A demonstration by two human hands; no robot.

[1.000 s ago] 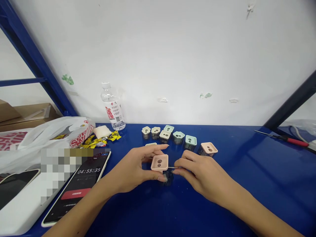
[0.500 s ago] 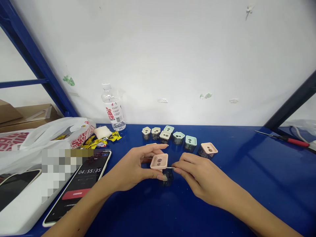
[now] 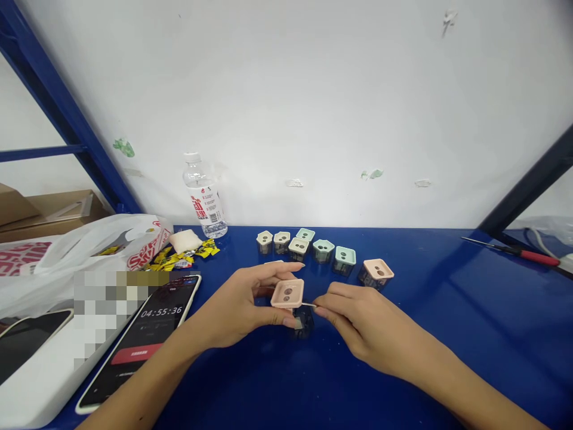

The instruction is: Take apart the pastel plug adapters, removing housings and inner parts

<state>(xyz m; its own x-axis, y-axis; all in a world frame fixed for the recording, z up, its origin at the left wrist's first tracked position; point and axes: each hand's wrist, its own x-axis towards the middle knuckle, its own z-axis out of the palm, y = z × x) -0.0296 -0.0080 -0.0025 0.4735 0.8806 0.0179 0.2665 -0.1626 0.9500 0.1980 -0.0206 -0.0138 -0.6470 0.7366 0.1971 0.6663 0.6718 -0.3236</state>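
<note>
My left hand (image 3: 250, 304) grips a pink two-hole pencil sharpener top (image 3: 287, 294) between thumb and fingers, its holed face turned up. Pinched in my right hand (image 3: 358, 322) is a thin metal piece (image 3: 308, 305); its near end reaches the right lower edge of the pink top, and the rest is hidden in the fingers. Below the top, a dark see-through container (image 3: 305, 322) stands on the table. Behind my left fingers a pale rim shows partly. A second pink sharpener (image 3: 376, 273) with a dark base stands beyond my right hand.
Several cream (image 3: 264, 241) and mint sharpeners (image 3: 344, 259) stand at the back of the blue table (image 3: 447, 334). A water bottle (image 3: 206, 200), yellow wrappers (image 3: 170, 260), a plastic bag (image 3: 107, 245) and a phone (image 3: 147, 340) lie left. A red-handled screwdriver (image 3: 532, 257) lies far right.
The thin metal piece has tilted slightly, its end at the pink top now higher than the fingers' end. Both hands have otherwise stayed almost in place.
</note>
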